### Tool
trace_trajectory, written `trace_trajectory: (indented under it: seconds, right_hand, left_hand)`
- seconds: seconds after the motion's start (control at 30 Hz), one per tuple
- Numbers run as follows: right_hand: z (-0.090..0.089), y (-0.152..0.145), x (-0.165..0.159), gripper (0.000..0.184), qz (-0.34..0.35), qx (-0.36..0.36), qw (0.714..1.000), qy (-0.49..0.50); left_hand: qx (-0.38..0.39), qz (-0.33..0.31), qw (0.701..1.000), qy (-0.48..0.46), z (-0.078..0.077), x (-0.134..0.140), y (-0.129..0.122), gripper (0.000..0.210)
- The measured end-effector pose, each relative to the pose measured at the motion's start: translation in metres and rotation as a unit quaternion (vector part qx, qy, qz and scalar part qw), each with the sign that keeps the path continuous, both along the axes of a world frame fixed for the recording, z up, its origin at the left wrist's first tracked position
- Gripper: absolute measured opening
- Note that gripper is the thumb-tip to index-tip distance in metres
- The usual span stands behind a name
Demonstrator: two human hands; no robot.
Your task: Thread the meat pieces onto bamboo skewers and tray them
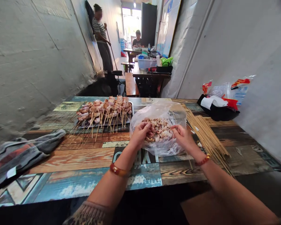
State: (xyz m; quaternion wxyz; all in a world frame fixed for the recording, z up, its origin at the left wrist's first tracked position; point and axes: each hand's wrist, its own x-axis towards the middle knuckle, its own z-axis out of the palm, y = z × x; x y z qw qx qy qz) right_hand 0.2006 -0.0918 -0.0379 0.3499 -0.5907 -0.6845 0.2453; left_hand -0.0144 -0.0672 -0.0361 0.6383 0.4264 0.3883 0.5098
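At the left edge of the frame, a grey checked garment (30, 153) lies on the patchwork-patterned table (84, 159). Right of it, left of centre, a tray (132, 108) bears a heap of skewered meat (105, 109), the bare stick ends poking out toward the lower part of the frame. Above, in the upper left, a person in a striped top (100, 34) stands with a long-handled broom (112, 57).

Near the centre, the left hand (141, 133) reaches into an open clear plastic bag (159, 107), its fingers bent together at the loose meat pieces (160, 126) — I cannot tell whether they grip one. The meat lies in the bag, between the two hands. In the upper middle, a seated person (137, 42) is at a far table, with a bench (131, 84) and a plastic tub (147, 63) nearer.

Right of centre, the right hand (181, 136) is at the bag's right side, thumb and forefinger drawn close; what they pinch, if anything, cannot be made out. Just beside it, a spread of thin wooden sticks (206, 131) slants toward the lower right. Farther right, a black bundle (219, 112) holds white paper (212, 102) and red-and-clear packets (230, 90) — near the wall.
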Motion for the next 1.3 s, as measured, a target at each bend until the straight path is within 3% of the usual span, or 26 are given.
trace_trajectory:
  seconds: [0.13, 0.23, 0.33, 0.57, 0.73, 0.83, 1.0, 1.07, 1.17, 1.3]
  right_hand:
    - [0.001, 0.038, 0.018, 0.031, -0.085, 0.006, 0.984, -0.156]
    - [0.000, 0.051, 0.011, 0.017, -0.095, 0.012, 0.982, -0.161]
    - [0.004, 0.055, -0.003, 0.021, -0.101, 0.039, 0.984, -0.139]
    - [0.024, 0.048, -0.021, 0.036, -0.060, 0.130, 0.987, -0.072]
    - [0.018, 0.043, 0.004, 0.035, -0.087, 0.104, 0.981, -0.136]
    - [0.014, 0.036, 0.019, 0.031, -0.065, 0.084, 0.982, -0.157]
    - [0.032, 0.008, 0.013, 0.042, -0.049, 0.129, 0.975, -0.171]
    - [0.039, -0.002, 0.001, 0.040, 0.003, 0.154, 0.975, -0.162]
    - [0.035, -0.014, -0.014, 0.035, 0.116, 0.133, 0.972, -0.156]
    - [0.015, -0.027, -0.011, 0.032, 0.191, 0.051, 0.966, -0.165]
  left_hand:
    - [-0.006, 0.055, 0.998, -0.008, -0.006, -0.002, 0.007, 0.028]
    - [-0.005, 0.057, 0.998, -0.013, -0.008, -0.003, 0.008, 0.025]
    - [-0.009, 0.060, 0.998, -0.019, -0.010, -0.003, 0.008, 0.022]
    - [-0.028, 0.060, 0.997, -0.041, -0.013, -0.001, 0.009, 0.016]
    - [-0.042, 0.071, 0.995, -0.060, -0.011, -0.001, 0.008, 0.010]
    - [-0.036, 0.076, 0.993, -0.082, -0.008, -0.002, 0.008, 0.009]
    - [-0.006, 0.106, 0.992, -0.065, -0.003, -0.007, 0.009, 0.015]
    - [0.005, 0.109, 0.993, -0.044, -0.001, -0.010, 0.009, 0.016]
    - [0.030, 0.081, 0.996, -0.001, 0.003, -0.012, 0.006, 0.019]
    - [0.053, -0.043, 0.996, 0.057, 0.009, -0.008, -0.001, 0.024]
